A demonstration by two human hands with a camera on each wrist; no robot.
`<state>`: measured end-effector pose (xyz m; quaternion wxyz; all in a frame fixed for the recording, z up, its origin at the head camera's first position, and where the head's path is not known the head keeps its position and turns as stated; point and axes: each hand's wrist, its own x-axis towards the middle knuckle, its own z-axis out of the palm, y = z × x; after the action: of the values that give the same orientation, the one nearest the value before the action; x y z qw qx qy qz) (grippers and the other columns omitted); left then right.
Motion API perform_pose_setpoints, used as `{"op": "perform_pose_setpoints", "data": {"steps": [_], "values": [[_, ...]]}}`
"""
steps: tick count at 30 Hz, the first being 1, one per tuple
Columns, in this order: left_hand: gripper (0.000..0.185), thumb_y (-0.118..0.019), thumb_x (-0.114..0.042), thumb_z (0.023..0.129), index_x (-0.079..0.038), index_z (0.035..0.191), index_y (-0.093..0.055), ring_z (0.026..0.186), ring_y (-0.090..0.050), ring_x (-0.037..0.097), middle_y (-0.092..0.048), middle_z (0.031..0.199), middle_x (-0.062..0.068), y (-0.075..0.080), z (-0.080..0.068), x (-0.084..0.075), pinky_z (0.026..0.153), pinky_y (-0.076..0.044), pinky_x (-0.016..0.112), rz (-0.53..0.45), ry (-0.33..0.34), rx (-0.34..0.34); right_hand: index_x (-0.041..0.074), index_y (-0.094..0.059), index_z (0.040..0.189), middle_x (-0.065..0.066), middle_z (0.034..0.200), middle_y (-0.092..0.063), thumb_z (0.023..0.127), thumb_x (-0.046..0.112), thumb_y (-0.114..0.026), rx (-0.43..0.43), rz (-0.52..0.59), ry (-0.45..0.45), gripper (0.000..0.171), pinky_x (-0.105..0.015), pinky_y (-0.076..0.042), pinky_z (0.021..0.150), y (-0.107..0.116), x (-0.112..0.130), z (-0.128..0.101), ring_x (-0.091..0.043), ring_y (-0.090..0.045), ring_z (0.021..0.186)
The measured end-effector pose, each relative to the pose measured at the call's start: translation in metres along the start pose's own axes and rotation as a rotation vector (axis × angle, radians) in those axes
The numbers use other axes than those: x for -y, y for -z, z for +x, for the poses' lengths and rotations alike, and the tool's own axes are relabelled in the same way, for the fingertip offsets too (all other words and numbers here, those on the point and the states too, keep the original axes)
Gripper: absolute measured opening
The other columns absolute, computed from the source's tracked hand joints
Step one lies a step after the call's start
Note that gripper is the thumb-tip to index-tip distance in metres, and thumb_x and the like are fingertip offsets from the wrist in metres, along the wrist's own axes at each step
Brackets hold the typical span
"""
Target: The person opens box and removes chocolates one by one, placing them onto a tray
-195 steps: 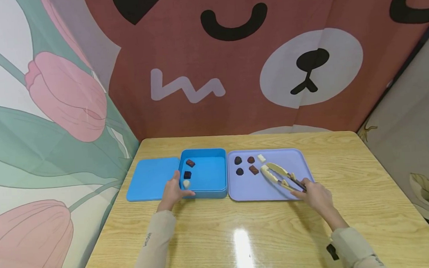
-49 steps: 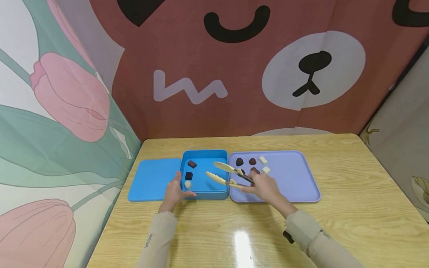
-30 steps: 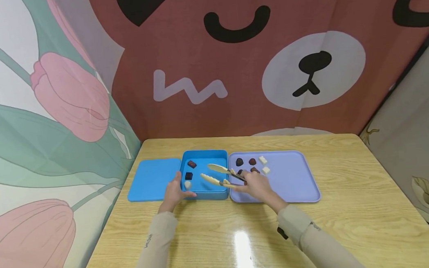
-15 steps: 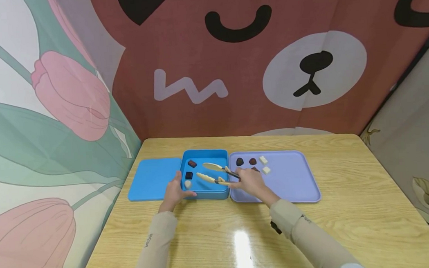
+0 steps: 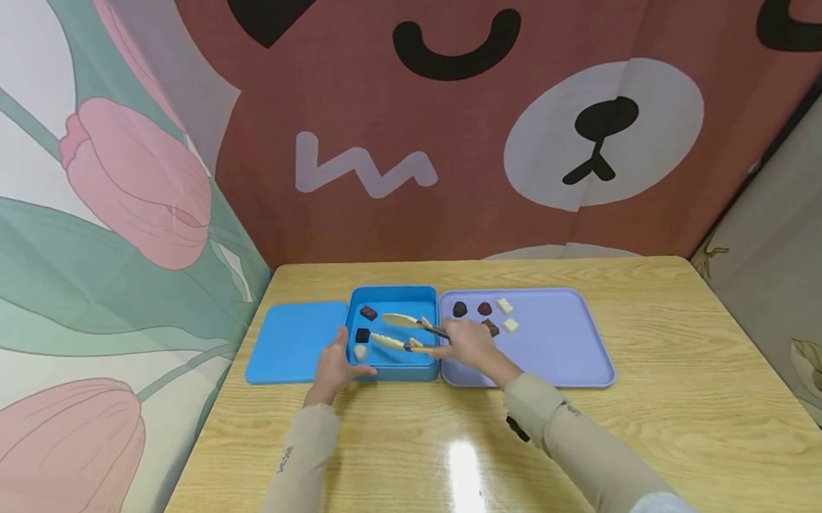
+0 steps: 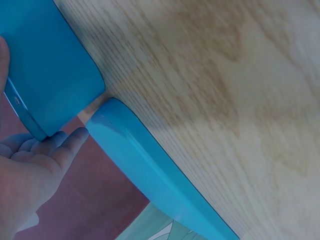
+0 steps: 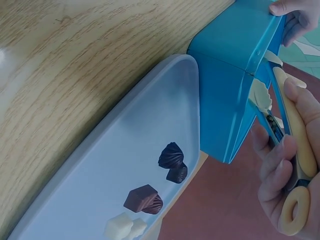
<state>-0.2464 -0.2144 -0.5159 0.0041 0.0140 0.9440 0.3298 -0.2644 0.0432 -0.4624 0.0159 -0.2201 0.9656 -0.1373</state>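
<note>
My left hand (image 5: 333, 369) grips the front left corner of a blue box (image 5: 407, 373), thumb along its front and fingers at its left side. Inside the box lie a brown chocolate (image 5: 368, 312), a dark square one (image 5: 362, 335) and a white heart-shaped one (image 5: 361, 352). My right hand (image 5: 471, 342) holds cream-tipped tongs (image 5: 402, 320), which reach left over the box with their arms spread. No chocolate shows between the tips, and the lower tip points at the dark square one. The right wrist view shows the fingers curled around the tongs' handle (image 7: 299, 130).
A lilac tray (image 5: 554, 350) stands right of the box, with several chocolates, dark, brown and white (image 5: 504, 306), at its left. My right hand overlaps its left part. The blue lid (image 5: 294, 342) lies left of the box. Behind the wooden table (image 5: 395, 461) is a printed cloth.
Since the earliest frame the right hand has carried the tongs left from the tray to over the box, edging further left lately. The left hand stays at the box corner.
</note>
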Motion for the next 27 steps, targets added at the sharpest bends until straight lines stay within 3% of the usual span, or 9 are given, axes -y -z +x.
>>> {"op": "perform_pose_setpoints", "data": {"steps": [10,27], "values": [[0.111,-0.082,-0.032,0.06,0.008,0.139,-0.015,0.127,-0.024,0.039,-0.017,0.142,0.025,0.0,0.002,0.002,0.098,-0.03,0.046,-0.007,0.005,0.007,0.008,-0.057,0.083,0.0,0.053,-0.041,0.073,0.046,-0.069,0.03,-0.033,0.015,0.041,-0.025,-0.022,0.036,-0.003,0.006,0.009,-0.011,-0.034,0.042],[0.108,-0.082,-0.029,0.061,0.01,0.138,-0.017,0.127,-0.022,0.039,-0.017,0.142,0.026,0.002,0.0,-0.001,0.099,-0.029,0.046,0.001,0.0,0.007,0.01,-0.058,0.095,0.0,0.061,-0.048,0.073,0.045,-0.069,0.059,-0.055,0.027,0.043,-0.026,-0.03,0.037,-0.005,0.012,0.022,-0.013,-0.044,0.051]]}}
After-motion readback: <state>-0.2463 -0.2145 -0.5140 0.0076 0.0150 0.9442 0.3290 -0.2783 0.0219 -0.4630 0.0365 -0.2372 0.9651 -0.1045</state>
